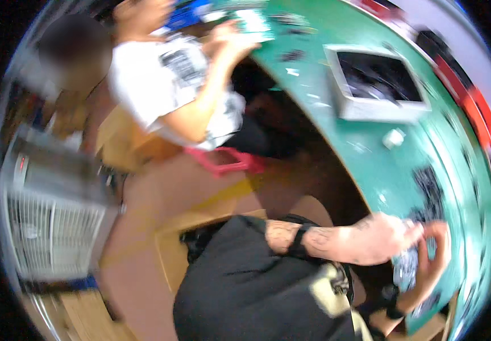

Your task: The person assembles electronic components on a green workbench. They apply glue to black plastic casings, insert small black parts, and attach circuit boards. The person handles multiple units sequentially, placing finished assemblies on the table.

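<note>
Over the near right part of the green table [359, 145], my two hands meet at their fingertips, smeared by motion. My left hand [379, 237] is closed, its fingers pressed together toward the right one. My right hand [439, 250] curls its thumb and fingers into a pinch against them. Whatever sits between the fingertips is too small and blurred to make out. Just beyond the hands lies a heap of black parts [427, 190]. A clear plastic bag [404, 268] shows below my fingers, partly covered by them.
A white box [350, 108] of black parts stands farther along the table, with a small white block [394, 138] nearby. At left, a seated co-worker [154, 85] holds a green-and-white packet [255, 25]. A pink stool [225, 165], open carton [166, 250] and grilled metal unit [52, 233] occupy the floor.
</note>
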Tool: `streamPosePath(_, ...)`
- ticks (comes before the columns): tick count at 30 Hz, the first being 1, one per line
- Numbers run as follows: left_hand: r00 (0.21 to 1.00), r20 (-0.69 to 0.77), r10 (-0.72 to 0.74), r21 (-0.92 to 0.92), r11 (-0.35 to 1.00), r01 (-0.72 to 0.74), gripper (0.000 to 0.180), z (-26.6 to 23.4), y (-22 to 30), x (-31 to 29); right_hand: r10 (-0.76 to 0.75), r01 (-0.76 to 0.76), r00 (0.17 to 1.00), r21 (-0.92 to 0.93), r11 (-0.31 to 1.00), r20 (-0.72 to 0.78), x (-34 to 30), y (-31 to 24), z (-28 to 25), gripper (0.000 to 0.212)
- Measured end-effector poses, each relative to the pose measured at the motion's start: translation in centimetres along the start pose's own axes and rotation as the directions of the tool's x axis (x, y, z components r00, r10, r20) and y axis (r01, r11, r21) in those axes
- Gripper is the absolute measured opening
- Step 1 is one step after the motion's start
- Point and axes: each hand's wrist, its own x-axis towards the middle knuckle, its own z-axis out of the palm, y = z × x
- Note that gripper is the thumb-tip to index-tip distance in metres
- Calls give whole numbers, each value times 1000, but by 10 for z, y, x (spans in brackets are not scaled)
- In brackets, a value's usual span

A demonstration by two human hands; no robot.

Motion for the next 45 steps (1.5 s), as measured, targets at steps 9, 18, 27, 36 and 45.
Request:
streamPosePath(9, 1000, 2, -30, -320, 947, 29, 40, 1, -3, 13, -73, 76, 997, 106, 991, -37, 7, -3, -13, 23)
streamPosePath(18, 998, 6, 56, -370, 928, -50, 43, 5, -5, 15, -72, 126, 927, 123, 984, -367, -11, -9, 8, 27)
streamPosePath(27, 992, -71, 108, -361, 924, -126, 47, 14, -7, 18, -105, 180, 868, 111, 977, -486, -15, -8, 12, 33)
streamPosePath(36, 996, -8, 90, -410, 908, -85, 48, 10, -1, 22, -199, 220, 850, -15, 975, -488, -22, -10, 8, 32)
streamPosePath(45, 997, 4, 80, -416, 907, -71, 47, 8, 2, 26, -191, 199, 839, -39, 979, -510, -23, -11, 9, 35)
